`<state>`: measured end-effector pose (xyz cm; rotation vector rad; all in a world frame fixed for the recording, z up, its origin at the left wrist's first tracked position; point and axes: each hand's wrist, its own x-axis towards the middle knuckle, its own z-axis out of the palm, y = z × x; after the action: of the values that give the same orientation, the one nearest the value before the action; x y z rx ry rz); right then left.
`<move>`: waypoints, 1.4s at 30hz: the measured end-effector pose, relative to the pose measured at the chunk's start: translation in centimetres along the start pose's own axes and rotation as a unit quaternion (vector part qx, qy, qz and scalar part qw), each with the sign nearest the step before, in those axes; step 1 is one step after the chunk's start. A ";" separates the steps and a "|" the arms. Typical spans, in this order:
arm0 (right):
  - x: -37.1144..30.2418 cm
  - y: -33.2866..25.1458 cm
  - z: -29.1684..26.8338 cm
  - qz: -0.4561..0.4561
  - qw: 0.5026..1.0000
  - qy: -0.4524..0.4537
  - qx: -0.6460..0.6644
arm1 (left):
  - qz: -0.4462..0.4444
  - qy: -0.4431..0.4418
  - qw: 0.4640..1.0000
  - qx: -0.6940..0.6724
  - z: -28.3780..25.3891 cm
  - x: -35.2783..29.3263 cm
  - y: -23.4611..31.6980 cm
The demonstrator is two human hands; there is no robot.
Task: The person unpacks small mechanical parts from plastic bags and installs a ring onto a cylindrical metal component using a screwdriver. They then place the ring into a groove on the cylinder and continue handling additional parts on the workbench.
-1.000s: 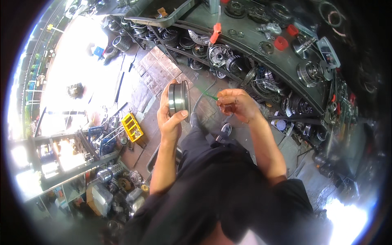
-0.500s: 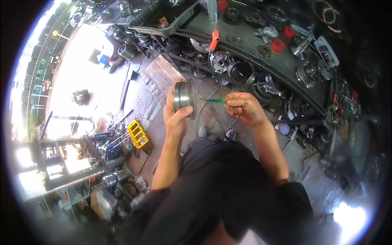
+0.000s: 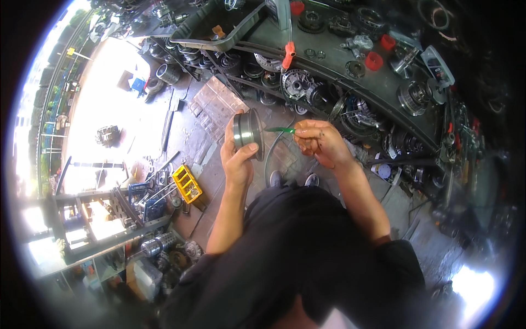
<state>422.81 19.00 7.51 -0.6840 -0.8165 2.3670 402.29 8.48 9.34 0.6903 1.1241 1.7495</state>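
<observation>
My left hand point(image 3: 237, 160) is closed round a thick, shiny, round metal part point(image 3: 249, 132), like a drum or piston with a groove round its rim. It is held up on its edge, its flat face turned to the right, thumb on the near side. My right hand point(image 3: 324, 143) pinches a slim, pointed green tool point(image 3: 281, 130) between thumb and fingertips. The tool's tip points left at the metal part's face, very near it; I cannot tell whether they touch. The far side of the metal part is hidden.
Ahead is a dark workbench point(image 3: 323, 46) with gears, red rings and a grey tray point(image 3: 189, 43). An orange-handled tool point(image 3: 289, 54) hangs at its edge. Metal parts crowd the shelf below. Cardboard point(image 3: 216, 104) lies on the floor; a yellow crate point(image 3: 187, 184) stands at left.
My right hand has moved a little left and up, bringing the green tool's tip closer to the metal part. My left hand keeps its grip on the part.
</observation>
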 end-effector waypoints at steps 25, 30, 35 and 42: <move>2.4 3.1 3.1 0.068 0.996 0.040 -0.031 | 0.055 0.012 0.997 0.048 -3.4 2.3 -1.0; 2.7 4.2 3.5 0.066 0.996 0.031 -0.045 | 0.059 0.010 0.997 0.045 -4.0 2.3 -0.9; 2.9 3.7 4.0 0.065 0.990 0.107 -0.059 | 0.053 0.000 0.998 0.031 -4.8 2.3 -0.9; 2.7 3.3 4.1 0.049 0.991 0.110 -0.052 | 0.039 0.012 0.999 -0.011 -4.7 2.1 -0.7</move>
<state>417.27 16.88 7.31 -1.0305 -0.8292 2.2933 397.86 8.65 6.72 0.7097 1.1054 1.8379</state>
